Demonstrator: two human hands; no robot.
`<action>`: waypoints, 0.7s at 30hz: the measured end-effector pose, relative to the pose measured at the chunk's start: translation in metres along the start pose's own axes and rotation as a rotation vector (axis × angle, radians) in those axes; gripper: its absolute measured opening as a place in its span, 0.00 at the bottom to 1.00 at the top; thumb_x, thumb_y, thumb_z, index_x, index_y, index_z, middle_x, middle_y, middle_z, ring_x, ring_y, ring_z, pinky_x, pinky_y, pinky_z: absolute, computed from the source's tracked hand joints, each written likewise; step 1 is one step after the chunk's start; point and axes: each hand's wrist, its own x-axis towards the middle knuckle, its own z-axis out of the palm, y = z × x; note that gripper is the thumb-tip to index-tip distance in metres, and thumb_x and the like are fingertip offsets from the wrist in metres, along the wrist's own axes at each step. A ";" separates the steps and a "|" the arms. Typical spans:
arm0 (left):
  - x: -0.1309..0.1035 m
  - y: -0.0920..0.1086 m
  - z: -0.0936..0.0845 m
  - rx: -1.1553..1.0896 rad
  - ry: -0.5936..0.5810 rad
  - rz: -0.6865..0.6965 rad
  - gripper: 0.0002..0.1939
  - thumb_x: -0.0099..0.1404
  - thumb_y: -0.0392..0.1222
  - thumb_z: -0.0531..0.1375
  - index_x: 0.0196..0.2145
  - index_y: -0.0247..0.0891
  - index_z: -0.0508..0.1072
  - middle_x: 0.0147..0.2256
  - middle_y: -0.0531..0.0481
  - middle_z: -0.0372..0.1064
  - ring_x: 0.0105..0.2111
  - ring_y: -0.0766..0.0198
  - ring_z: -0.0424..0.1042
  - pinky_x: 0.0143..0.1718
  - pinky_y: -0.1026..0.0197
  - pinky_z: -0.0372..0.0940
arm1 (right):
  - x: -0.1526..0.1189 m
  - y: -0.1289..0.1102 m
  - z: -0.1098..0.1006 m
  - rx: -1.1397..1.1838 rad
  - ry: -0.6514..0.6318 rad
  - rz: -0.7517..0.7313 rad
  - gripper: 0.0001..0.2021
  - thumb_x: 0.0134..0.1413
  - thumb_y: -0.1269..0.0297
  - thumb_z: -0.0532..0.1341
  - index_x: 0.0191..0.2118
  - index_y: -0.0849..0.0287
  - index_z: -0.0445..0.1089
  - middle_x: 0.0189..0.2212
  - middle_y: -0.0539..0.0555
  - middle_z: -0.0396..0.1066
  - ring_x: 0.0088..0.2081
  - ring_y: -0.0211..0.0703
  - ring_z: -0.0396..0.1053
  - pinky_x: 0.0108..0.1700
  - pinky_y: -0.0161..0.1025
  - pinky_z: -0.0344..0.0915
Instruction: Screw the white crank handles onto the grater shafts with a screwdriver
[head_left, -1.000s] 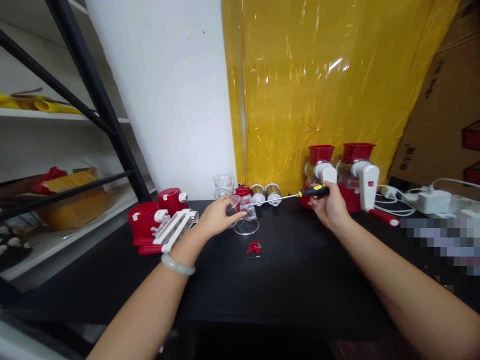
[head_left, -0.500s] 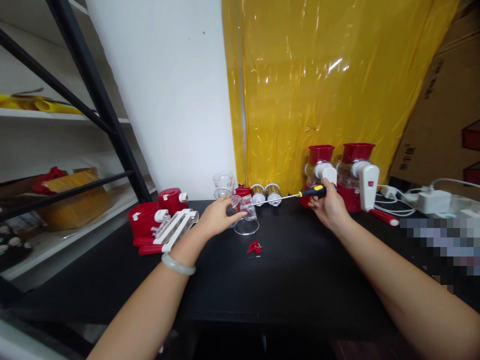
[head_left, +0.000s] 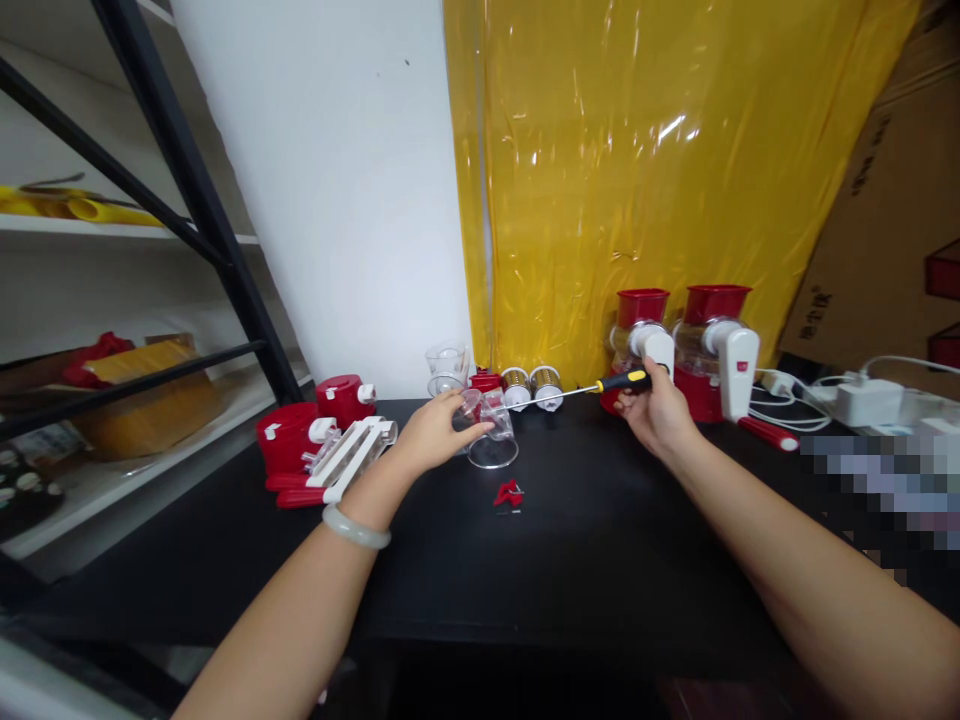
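Note:
My left hand (head_left: pixel 435 432) is closed on a clear plastic grater housing (head_left: pixel 499 425), lying on its side on the black table. In my right hand (head_left: pixel 657 408) is a screwdriver (head_left: pixel 622 382) with a black and yellow handle, held level. Its long shaft points left, and the tip reaches the clear housing; whether it sits on a screw is too small to tell. Small red plastic parts (head_left: pixel 509 493) and thin metal pieces, apparently screws, lie on the table just in front of the housing.
Two assembled red and white rotary graters (head_left: pixel 718 350) stand at the back right. Behind the housing are two metal grating drums (head_left: pixel 546 388) and another clear housing (head_left: pixel 448 367). Red bases (head_left: pixel 289 440) and white crank handles (head_left: pixel 356 460) lie left. A white power adapter (head_left: pixel 870 402) is far right.
Both hands stay almost in place, with the screwdriver tip still at the clear housing. The right hand's grip on the handle has shifted very slightly.

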 end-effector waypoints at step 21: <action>0.000 -0.001 0.000 -0.003 0.001 0.005 0.27 0.61 0.64 0.56 0.44 0.37 0.74 0.56 0.38 0.67 0.56 0.47 0.66 0.57 0.47 0.61 | 0.000 0.001 0.000 0.025 0.023 -0.004 0.10 0.53 0.57 0.59 0.31 0.55 0.59 0.19 0.44 0.60 0.17 0.34 0.58 0.20 0.32 0.60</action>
